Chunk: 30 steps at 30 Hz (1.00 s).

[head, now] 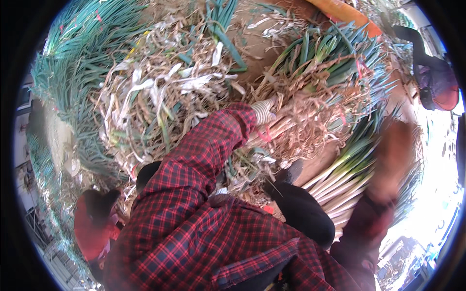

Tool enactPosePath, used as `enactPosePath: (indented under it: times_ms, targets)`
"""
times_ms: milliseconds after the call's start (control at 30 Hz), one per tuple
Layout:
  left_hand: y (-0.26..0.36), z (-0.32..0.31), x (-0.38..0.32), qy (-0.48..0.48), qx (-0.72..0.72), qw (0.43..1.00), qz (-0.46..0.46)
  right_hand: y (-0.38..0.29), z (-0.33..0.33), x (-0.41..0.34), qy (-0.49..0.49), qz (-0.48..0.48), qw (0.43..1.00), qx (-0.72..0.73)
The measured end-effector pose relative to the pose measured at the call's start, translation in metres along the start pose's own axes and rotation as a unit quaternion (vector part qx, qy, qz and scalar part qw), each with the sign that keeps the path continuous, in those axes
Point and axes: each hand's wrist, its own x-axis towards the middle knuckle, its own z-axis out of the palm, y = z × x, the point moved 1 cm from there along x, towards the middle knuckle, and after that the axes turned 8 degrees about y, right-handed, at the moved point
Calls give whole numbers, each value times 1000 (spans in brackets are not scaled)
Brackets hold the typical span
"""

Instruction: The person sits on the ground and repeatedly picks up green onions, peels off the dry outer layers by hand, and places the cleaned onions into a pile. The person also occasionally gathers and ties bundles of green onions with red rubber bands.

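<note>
My left hand (pixel 265 110), in a pale striped glove, reaches into a pile of untrimmed long green onions (pixel 302 112) with dry brown outer leaves. Its fingers touch the stalks, but whether they grip any is hidden. My right hand (pixel 393 156) is a brown-orange blur at the right, above cleaned long green onions (pixel 338 189). Those lie side by side with white stems toward me. Motion blur hides whether this hand holds anything. A pink tie (pixel 265 134) shows just below my left hand.
A large heap of peeled dry leaves (pixel 156 94) lies left of centre. Beyond it stand many green onion tops (pixel 87 47). An orange curved edge (pixel 346 14) is at the top. One person (pixel 94 222) is at lower left, another (pixel 433 76) at upper right. My dark-clad knee (pixel 305 214) is near the cleaned onions.
</note>
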Motion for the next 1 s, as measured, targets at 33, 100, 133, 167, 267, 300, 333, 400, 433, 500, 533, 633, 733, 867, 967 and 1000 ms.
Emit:
enactPosePath:
  times_ms: [33, 100, 133, 167, 267, 300, 333, 400, 433, 500, 533, 633, 733, 867, 967, 1000]
  targets:
    - [-5, -4, -13, 1, -4, 1000, -1, 2, 46, -17, -105, 109, 976, 157]
    - [-12, -10, -38, 33, -22, 999, -26, 3, 179, -45, -217, 122, 939, 236]
    - [-14, -10, -54, 44, -24, 998, -36, 15, 214, -67, -267, 113, 946, 147]
    - [-16, -7, -74, 66, -31, 996, -43, 30, 242, -88, -363, 145, 920, 22]
    - [-27, -14, -120, 65, 124, 990, -36, 54, 283, -120, -355, 166, 920, 6]
    - [-29, -15, -129, 73, 214, 974, -26, 57, 286, -122, -347, 149, 926, 10]
    - [-32, -17, -131, 117, 178, 976, -33, 57, 289, -118, -315, 137, 938, 44]
    - [-38, -18, -130, 201, 40, 973, -106, 53, 289, -109, -239, 159, 948, 137]
    - [-38, -18, -125, 286, 29, 958, 2, 51, 288, -105, -177, 178, 944, 214]
    - [-41, -13, -118, 250, -6, 967, 58, 49, 288, -110, -118, 248, 933, 233]
    - [-45, -8, -117, 211, 44, 976, 15, 49, 288, -120, -118, 302, 920, 219]
    - [-61, -1, -120, 237, 22, 971, -26, 44, 293, -162, -138, 259, 910, 294]
    - [-80, 4, -125, 248, 22, 968, 8, 33, 314, -205, -331, 346, 849, 225]
    - [-100, 4, -116, 251, -181, 948, -67, 15, 347, -234, -484, 374, 777, 151]
    - [-102, -5, -106, 206, -202, 948, -133, 5, 361, -243, -421, 426, 784, 165]
    - [-100, -11, -105, 208, -123, 962, -127, 3, 364, -245, -427, 427, 783, 150]
